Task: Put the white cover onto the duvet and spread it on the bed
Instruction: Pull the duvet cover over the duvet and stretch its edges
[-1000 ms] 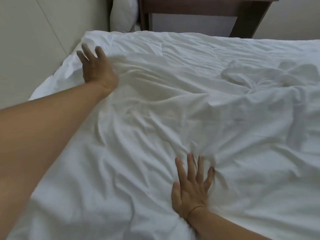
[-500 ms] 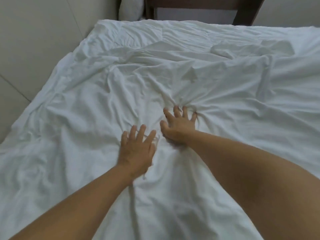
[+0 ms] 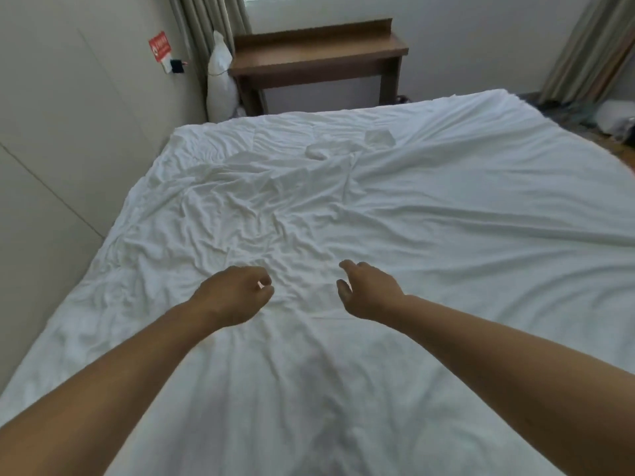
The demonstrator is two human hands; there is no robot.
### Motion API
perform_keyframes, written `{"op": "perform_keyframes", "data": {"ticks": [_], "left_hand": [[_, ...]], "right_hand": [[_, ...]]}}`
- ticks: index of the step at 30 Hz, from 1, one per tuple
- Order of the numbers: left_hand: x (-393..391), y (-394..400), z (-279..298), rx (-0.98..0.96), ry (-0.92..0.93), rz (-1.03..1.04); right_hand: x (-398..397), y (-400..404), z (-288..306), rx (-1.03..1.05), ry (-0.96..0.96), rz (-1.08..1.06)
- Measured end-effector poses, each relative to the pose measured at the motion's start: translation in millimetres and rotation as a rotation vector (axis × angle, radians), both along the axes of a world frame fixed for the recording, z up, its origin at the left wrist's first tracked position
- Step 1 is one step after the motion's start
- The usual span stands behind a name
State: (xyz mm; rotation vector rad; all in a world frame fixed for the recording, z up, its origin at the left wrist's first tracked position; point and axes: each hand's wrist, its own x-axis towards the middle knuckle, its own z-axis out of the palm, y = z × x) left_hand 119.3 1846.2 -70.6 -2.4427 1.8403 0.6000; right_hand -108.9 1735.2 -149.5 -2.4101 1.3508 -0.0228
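The duvet in its white cover (image 3: pixel 395 214) lies spread over the whole bed, creased on its left half and smoother on the right. A small bunched fold of cover (image 3: pixel 319 151) sits near the far edge. My left hand (image 3: pixel 237 293) and my right hand (image 3: pixel 369 290) hover side by side over the middle of the duvet. Both have loosely curled fingers and hold nothing.
A wall (image 3: pixel 68 166) runs close along the bed's left side. Beyond the far edge stand a wooden desk (image 3: pixel 316 60) and a white pillow (image 3: pixel 221 80) propped upright beside it. Curtains (image 3: pixel 591 46) hang at the back right, above floor clutter (image 3: pixel 615 121).
Both hands have come off the duvet, where they pressed flat, and now hover with relaxed fingers. My view has risen and pulled back, showing the whole bed.
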Motion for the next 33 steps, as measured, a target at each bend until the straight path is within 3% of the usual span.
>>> {"op": "perform_keyframes", "data": {"ticks": [5, 8, 11, 13, 14, 16, 18, 19, 21, 23, 27, 33], "left_hand": [[-153.4, 79.8, 131.8, -0.145, 0.081, -0.074], [-221.2, 113.7, 149.9, -0.152, 0.166, -0.201], [-290.6, 67.1, 159.3, 0.011, 0.198, -0.397], [-334.0, 15.4, 163.6, 0.094, 0.396, -0.357], [-364.2, -11.4, 163.1, 0.191, 0.459, -0.389], [-434.1, -31.9, 136.9, 0.267, 0.492, -0.581], [-507.2, -12.4, 100.6, 0.175, 0.399, -0.611], [-538.9, -1.0, 83.4, 0.094, 0.442, -0.663], [-604.6, -4.0, 64.2, 0.027, 0.528, -0.698], [-658.0, -27.3, 59.2, 0.084, 0.546, -0.748], [-749.2, -45.0, 32.8, 0.223, 0.479, -0.865], [-939.4, -74.4, 8.3, 0.187, 0.486, -0.844]], "right_hand": [[-204.8, 94.3, 127.7, -0.015, -0.112, -0.122], [-330.9, 171.6, 161.0, 0.064, -0.041, -0.135], [-437.9, 193.1, 176.7, 0.321, -0.101, -0.271], [-484.1, 160.6, 175.4, 0.442, -0.375, -0.482], [-502.8, 162.0, 166.5, 0.404, -0.409, -0.474], [-524.2, 189.7, 148.3, 0.321, -0.284, -0.460], [-559.1, 207.7, 129.1, 0.331, -0.047, -0.620], [-572.2, 221.2, 125.2, 0.251, -0.021, -0.684], [-602.3, 232.3, 118.7, 0.192, -0.117, -0.848], [-637.1, 228.0, 104.9, 0.196, -0.130, -0.931], [-715.7, 220.9, 73.2, 0.244, -0.123, -0.989], [-880.2, 168.0, 56.8, 0.213, -0.148, -1.002]]}}
